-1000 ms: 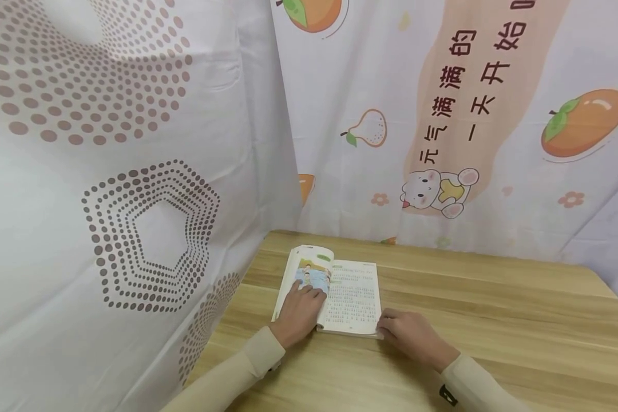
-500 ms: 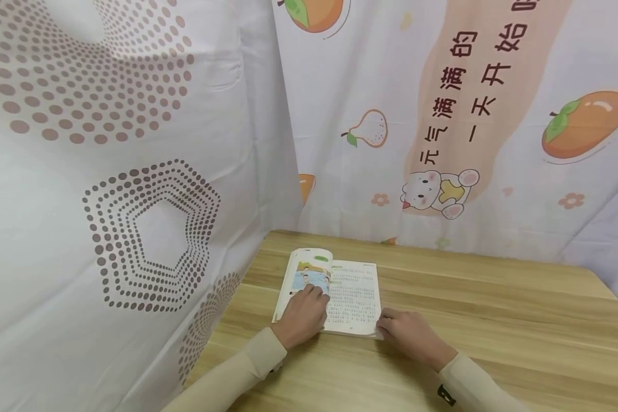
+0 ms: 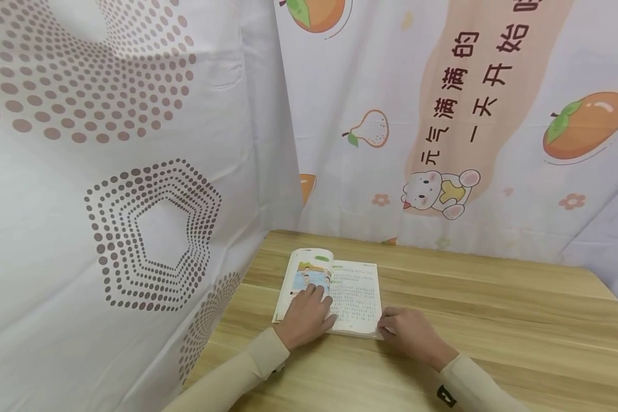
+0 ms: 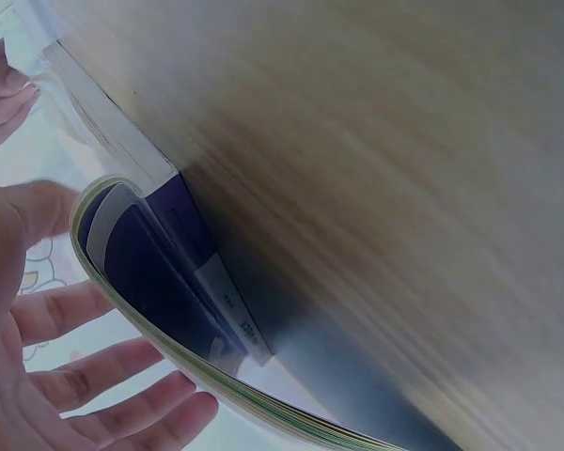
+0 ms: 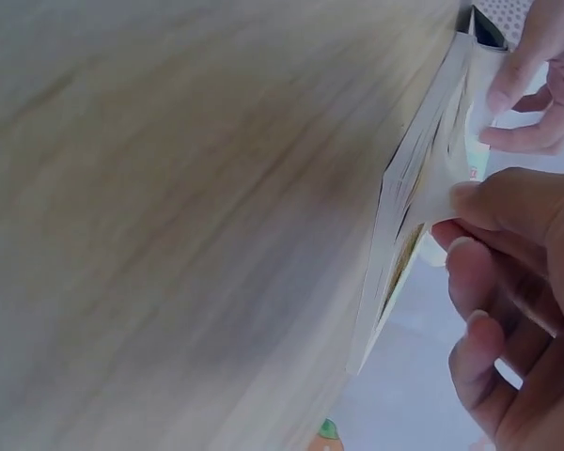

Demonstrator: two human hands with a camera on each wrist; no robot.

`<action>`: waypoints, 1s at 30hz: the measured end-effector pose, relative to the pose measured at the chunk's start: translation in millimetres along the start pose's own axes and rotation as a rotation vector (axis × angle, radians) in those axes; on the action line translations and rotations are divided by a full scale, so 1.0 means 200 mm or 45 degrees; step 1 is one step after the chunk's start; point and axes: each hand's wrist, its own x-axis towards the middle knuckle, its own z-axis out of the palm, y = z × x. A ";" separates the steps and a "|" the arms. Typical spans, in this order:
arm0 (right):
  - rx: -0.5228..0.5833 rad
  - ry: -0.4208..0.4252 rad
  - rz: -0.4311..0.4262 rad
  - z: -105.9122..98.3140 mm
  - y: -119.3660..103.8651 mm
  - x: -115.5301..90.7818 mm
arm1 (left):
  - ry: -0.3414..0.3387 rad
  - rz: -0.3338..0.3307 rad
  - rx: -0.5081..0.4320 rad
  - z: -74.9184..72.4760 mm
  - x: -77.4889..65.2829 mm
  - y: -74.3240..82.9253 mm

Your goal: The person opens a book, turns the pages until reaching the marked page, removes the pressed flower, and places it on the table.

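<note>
An open book [image 3: 357,292] lies on the wooden table, a coloured picture on its left page and printed text on its right page. My left hand [image 3: 305,317] rests on the lower left page, thumb reaching over the fold. Seen from the left wrist, the fingers [image 4: 103,376] are spread and lie along the curved-up left pages [image 4: 183,357]. At the lower right corner, my right hand [image 3: 413,336] pinches a page edge. The right wrist view shows thumb and index finger on that page [image 5: 437,193], lifted slightly from the stack, the other fingers loosely curled.
The wooden table [image 3: 494,309] stretches to the right of the book. A white curtain with dot patterns [image 3: 170,229] hangs close on the left. Behind the table hangs a cloth printed with fruit and lettering [image 3: 371,177].
My left hand has drawn slightly down and right across the left page, and its thumb now spreads over the fold. The right hand keeps its pinch at the corner.
</note>
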 end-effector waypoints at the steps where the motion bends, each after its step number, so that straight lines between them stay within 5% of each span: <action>1: 0.013 0.016 0.010 0.00 0.00 0.00 | 0.006 0.003 0.005 0.00 0.00 0.00; 8: 0.048 0.196 0.029 0.01 0.01 -0.01 | -0.095 -0.009 0.068 -0.01 0.00 0.02; 24: 0.180 0.421 0.105 -0.03 -0.02 0.04 | -0.022 -0.041 0.065 0.01 0.01 0.04; 30: 0.191 0.290 0.169 -0.03 -0.02 0.02 | -0.152 -0.133 0.133 0.01 0.02 0.05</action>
